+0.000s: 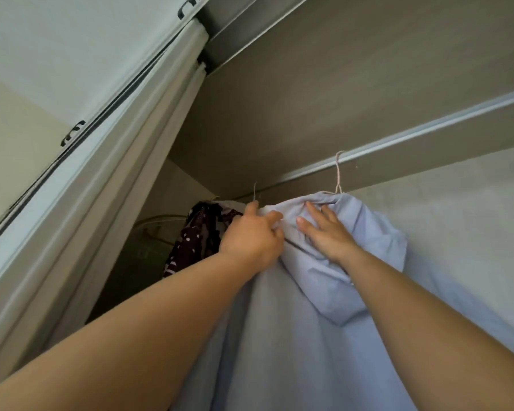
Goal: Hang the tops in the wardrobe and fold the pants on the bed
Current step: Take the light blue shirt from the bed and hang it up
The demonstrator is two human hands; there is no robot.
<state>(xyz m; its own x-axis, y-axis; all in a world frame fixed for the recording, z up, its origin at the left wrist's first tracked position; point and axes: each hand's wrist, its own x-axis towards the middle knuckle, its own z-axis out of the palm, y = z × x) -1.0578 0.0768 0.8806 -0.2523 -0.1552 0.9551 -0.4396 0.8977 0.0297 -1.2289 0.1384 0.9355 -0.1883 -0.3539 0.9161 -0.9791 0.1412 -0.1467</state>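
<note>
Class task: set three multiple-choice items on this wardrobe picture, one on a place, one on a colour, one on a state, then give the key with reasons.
1. Where is the hanger hook of the pale blue top? A on the door; B over the rail; C on the bed.
2. What colour is the garment left of it? A yellow; B plain red; C dark with pale spots.
3. How does the right hand lie? A flat on the top, fingers straight; B in a fist; C gripping the rail.
Key: 1 B, the hook curves over the rail; 2 C, dark cloth with pale dots shows; 3 A, straight fingers press the cloth.
</note>
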